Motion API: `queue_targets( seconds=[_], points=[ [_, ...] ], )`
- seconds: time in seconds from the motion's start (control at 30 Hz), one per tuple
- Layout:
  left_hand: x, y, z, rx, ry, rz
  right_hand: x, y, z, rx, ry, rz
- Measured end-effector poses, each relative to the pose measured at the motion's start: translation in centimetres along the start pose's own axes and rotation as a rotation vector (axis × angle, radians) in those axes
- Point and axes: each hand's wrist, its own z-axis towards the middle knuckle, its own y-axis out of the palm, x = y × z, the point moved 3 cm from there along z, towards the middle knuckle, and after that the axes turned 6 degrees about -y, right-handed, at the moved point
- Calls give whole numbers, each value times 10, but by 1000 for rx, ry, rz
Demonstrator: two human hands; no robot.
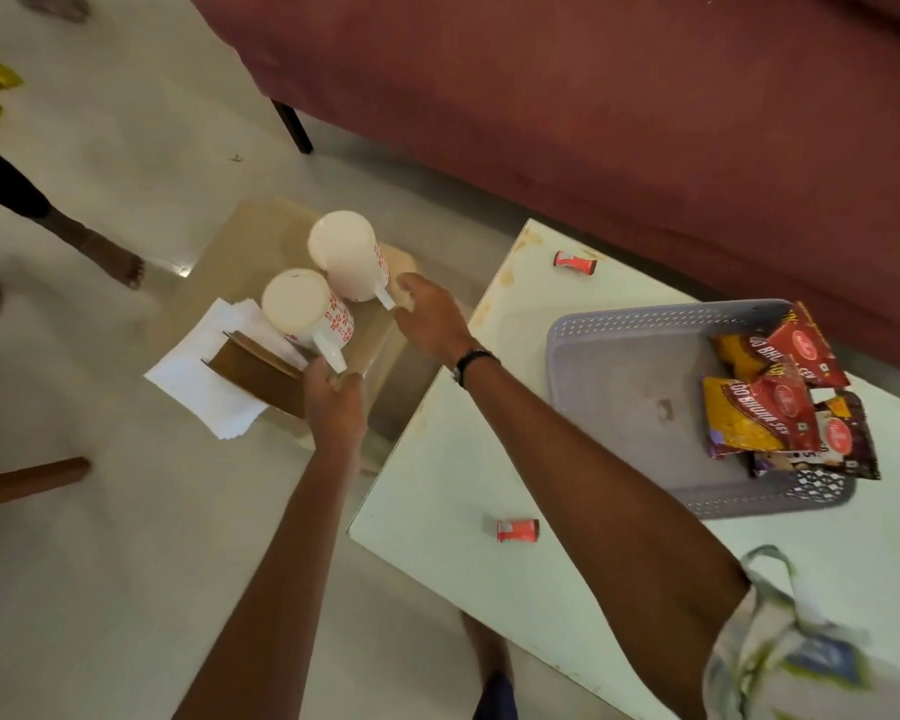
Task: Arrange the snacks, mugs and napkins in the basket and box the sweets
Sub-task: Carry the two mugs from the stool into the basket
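White napkins (198, 376) sit at the stool's left edge, brown box (253, 368) leaning on them. Both mugs (307, 309) stand on the stool (261, 236), handles pointing back toward the hands. Left hand (333, 402) is right at the near mug's handle, fingers curled but I can't tell if it's gripped. Right hand (430, 317) is spread, nearly touching the far mug's (346, 254) handle. Basket (635, 366) with snacks (785, 397) sits off right on the table, so each hand looks set to take its own mug.

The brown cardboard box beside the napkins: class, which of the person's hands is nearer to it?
Left. The left hand is beside the brown cardboard box, at the nearer mug's handle; the right hand reaches the farther mug.
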Motion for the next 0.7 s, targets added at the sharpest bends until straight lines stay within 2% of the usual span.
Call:
queue_targets(
  seconds=[0.17, 0.5, 0.7],
  points=[
    [-2, 4, 30, 13, 29, -18, 2, 22, 30, -38, -61, 23],
    [-4, 1, 22, 86, 213, 108, 25, 25, -11, 129, -86, 132],
    [-4, 21, -41, -78, 318, 133, 45, -24, -101, 410, -58, 227]
  ],
)
